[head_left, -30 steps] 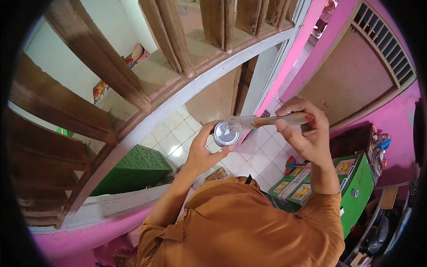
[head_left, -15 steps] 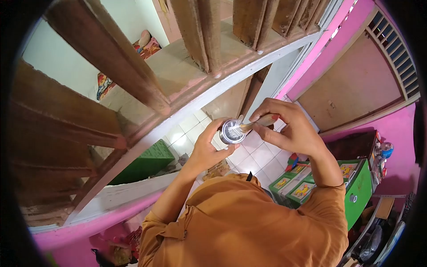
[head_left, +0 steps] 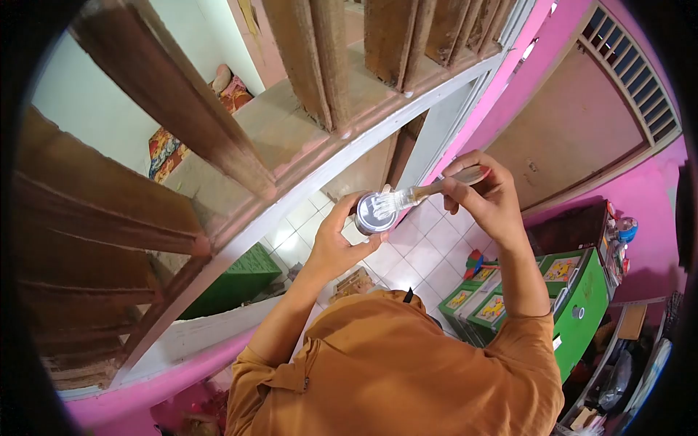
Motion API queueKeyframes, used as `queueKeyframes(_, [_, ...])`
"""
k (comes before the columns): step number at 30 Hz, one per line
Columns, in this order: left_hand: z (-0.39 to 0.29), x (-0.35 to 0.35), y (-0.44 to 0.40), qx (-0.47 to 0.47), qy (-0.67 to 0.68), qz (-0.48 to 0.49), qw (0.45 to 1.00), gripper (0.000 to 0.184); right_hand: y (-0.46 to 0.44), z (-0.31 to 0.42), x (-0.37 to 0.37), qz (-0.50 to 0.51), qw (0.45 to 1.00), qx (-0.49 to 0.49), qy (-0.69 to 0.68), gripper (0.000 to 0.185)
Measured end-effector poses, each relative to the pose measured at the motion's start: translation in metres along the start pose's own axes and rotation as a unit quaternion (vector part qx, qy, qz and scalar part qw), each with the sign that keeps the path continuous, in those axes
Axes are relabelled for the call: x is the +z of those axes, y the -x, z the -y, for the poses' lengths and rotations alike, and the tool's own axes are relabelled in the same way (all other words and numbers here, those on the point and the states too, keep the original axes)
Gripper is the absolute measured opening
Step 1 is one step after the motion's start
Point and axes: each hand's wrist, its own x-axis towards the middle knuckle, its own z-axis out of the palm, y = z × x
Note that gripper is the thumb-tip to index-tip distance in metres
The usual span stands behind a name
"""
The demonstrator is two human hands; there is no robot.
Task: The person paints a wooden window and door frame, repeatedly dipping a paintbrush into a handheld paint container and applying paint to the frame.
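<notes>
My left hand [head_left: 340, 236] is wrapped round a small paint can [head_left: 369, 222], its open top facing up towards me. My right hand [head_left: 482, 190] grips the wooden handle of a paintbrush [head_left: 429, 190] between thumb and fingers. White paint coats the bristles, which lie over the can's mouth; whether they touch the rim I cannot tell. Just beyond the can runs the white-painted lower edge of a wooden frame [head_left: 305, 182] with upright brown slats [head_left: 185, 98].
A green drawer cabinet [head_left: 582, 320] with picture panels stands at the right, near a wooden door [head_left: 567, 138] in a pink wall. Below lies a white tiled floor [head_left: 407, 272]. Left of me is a green box [head_left: 233, 283]; a cluttered shelf [head_left: 618, 363] stands at lower right.
My right hand has drawn the brush up and to the right, so more of its white bristles show above the can. My left hand still holds the can in nearly the same place.
</notes>
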Motion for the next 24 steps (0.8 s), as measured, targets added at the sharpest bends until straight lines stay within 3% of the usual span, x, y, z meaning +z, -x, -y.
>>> queueKeyframes(6, [-0.009, 0.006, -0.016, 0.034, 0.010, 0.010, 0.999, 0.068, 0.013, -0.013, -0.004, -0.140, 0.987, -0.002, -0.085, 0.012])
queueKeyframes(24, [-0.017, 0.018, -0.042, 0.031, 0.032, 0.035, 0.998, 0.067, 0.021, -0.018, -0.004, -0.264, 0.953, 0.008, -0.150, 0.019])
